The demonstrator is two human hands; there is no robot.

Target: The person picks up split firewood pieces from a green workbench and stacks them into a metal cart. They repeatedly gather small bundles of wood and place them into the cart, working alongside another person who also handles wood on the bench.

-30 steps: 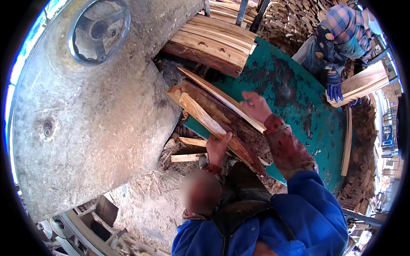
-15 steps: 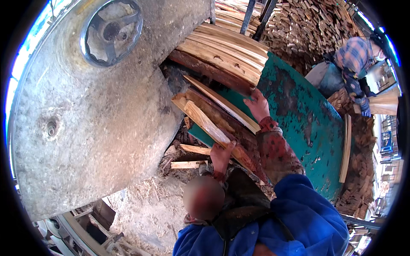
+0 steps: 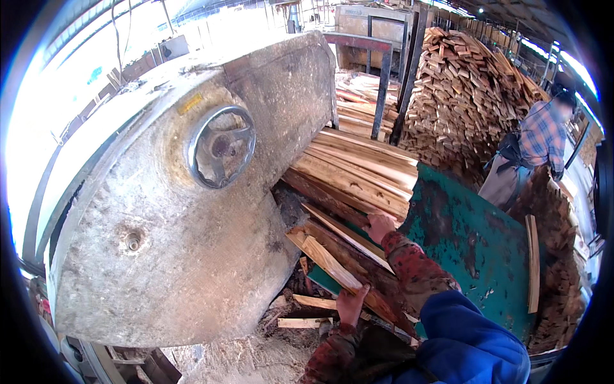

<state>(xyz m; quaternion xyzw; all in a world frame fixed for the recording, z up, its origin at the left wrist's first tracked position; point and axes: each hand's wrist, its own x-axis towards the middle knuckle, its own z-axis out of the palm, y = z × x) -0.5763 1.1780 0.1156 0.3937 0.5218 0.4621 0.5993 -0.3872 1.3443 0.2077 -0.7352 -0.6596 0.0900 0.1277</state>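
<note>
My left hand (image 3: 352,304) is closed around the near end of a short pale wood strip (image 3: 329,262), which lies along a bark-covered slab (image 3: 368,269). My right hand (image 3: 381,228) reaches farther out, its fingers curled at the near end of a dark bark-edged board (image 3: 327,195). That board lies against the near side of a stack of sawn planks (image 3: 358,173). Between my hands a narrow, pointed wood piece (image 3: 345,233) rests beside the slab. The far ends of these pieces lie close to the machine's large dusty metal cover (image 3: 192,256).
A metal handwheel (image 3: 221,147) sits on the cover. The worn green table (image 3: 473,243) extends right, with a loose strip (image 3: 532,264) at its edge. Offcuts (image 3: 306,323) lie below my left hand. A big wood pile (image 3: 460,83) stands behind; a co-worker (image 3: 531,141) is at right.
My view has tilted up, so the scene sits lower in the picture. Both hands keep their places on the wood. The co-worker has straightened from a bent posture.
</note>
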